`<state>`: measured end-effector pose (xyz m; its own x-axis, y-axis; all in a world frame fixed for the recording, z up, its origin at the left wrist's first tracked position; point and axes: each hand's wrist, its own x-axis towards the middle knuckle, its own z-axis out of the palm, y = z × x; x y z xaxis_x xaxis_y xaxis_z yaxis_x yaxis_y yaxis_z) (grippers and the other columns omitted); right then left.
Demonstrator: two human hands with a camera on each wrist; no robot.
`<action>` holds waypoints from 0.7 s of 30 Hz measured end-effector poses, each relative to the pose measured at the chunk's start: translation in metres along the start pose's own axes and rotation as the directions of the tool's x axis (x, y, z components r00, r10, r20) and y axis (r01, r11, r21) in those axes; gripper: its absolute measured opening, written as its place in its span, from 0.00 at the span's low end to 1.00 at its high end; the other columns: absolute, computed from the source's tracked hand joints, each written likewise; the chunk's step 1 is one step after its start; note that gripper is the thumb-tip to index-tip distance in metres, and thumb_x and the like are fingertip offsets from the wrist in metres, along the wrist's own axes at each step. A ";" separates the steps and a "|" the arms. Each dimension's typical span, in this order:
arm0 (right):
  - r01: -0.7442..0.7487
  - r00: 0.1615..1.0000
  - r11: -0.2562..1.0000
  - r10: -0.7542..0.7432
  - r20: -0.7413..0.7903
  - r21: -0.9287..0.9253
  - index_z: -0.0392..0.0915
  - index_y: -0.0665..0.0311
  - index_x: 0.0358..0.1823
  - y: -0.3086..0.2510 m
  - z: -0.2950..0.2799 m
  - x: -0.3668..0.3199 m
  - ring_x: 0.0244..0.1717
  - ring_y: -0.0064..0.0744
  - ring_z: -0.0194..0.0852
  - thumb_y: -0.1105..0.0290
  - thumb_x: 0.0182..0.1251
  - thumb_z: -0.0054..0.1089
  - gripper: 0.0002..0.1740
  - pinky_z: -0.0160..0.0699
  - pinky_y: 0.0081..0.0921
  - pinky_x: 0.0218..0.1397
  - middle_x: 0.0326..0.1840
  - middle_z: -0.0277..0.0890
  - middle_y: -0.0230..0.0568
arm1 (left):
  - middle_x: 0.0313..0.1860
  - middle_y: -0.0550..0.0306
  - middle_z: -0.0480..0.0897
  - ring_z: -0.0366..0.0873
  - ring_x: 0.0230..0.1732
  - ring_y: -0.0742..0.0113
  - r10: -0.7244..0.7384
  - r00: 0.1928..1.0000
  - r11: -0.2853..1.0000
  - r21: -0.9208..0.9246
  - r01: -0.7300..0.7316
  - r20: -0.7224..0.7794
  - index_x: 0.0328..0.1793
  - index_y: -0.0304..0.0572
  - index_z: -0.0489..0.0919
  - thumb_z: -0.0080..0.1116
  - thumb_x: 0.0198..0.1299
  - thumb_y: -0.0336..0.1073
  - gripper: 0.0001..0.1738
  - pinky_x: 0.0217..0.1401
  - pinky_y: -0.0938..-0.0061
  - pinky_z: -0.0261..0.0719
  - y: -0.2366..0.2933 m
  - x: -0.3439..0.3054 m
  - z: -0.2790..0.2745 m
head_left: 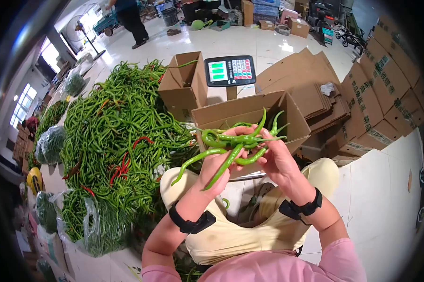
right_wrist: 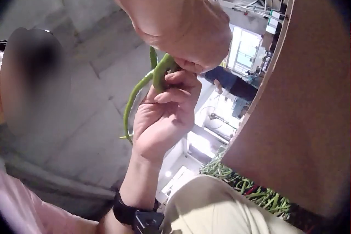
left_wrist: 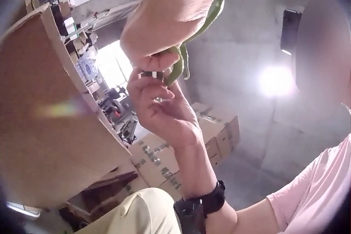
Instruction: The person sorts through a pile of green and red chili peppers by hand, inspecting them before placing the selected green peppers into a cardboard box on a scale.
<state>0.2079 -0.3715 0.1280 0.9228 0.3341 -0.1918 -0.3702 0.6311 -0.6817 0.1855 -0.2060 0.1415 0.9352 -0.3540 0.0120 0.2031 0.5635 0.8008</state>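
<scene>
Both your hands are full: left hand point(head_left: 216, 170) and right hand point(head_left: 281, 162) grip green peppers point(head_left: 244, 139) over near edge of open box point(head_left: 295, 117). Big pile point(head_left: 113, 108) beside it, so loads left I reckon, can't tell how full box is

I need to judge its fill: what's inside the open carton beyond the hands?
The open carton shows its upper inner walls; the left hand, right hand and held green peppers cover its bottom, so its contents can't be told.
</scene>
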 end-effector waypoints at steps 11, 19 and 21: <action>0.123 0.991 0.992 -0.121 -0.062 0.029 0.70 0.59 0.35 -0.038 -0.032 0.029 0.26 0.16 0.67 0.66 0.60 0.62 0.09 0.64 0.13 0.23 0.27 0.70 0.28 | 0.45 0.54 0.78 0.78 0.43 0.64 -0.030 0.982 0.985 -0.172 -0.003 -0.188 0.54 0.37 0.72 0.51 0.62 0.36 0.16 0.42 0.73 0.80 -0.010 0.049 -0.019; 0.125 0.976 0.991 -0.113 -0.185 0.055 0.70 0.58 0.25 -0.055 -0.070 0.056 0.20 0.19 0.63 0.69 0.57 0.64 0.09 0.64 0.16 0.20 0.21 0.66 0.26 | 0.57 0.40 0.70 0.72 0.56 0.51 -0.059 0.970 0.982 -0.190 0.014 -0.237 0.59 0.25 0.64 0.50 0.59 0.26 0.21 0.57 0.67 0.75 0.000 0.056 -0.048; 0.128 0.970 0.988 -0.106 -0.220 0.091 0.71 0.61 0.29 -0.055 -0.082 0.065 0.21 0.19 0.63 0.70 0.59 0.62 0.07 0.65 0.16 0.20 0.24 0.68 0.28 | 0.58 0.39 0.69 0.72 0.56 0.51 -0.054 0.973 0.982 -0.188 0.011 -0.225 0.60 0.25 0.62 0.49 0.60 0.25 0.22 0.57 0.67 0.75 0.004 0.055 -0.053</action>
<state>0.2967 -0.4413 0.0951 0.9575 0.1035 -0.2693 -0.2571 0.7296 -0.6337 0.2527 -0.1836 0.1142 0.9640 -0.2070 -0.1668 0.2647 0.6899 0.6737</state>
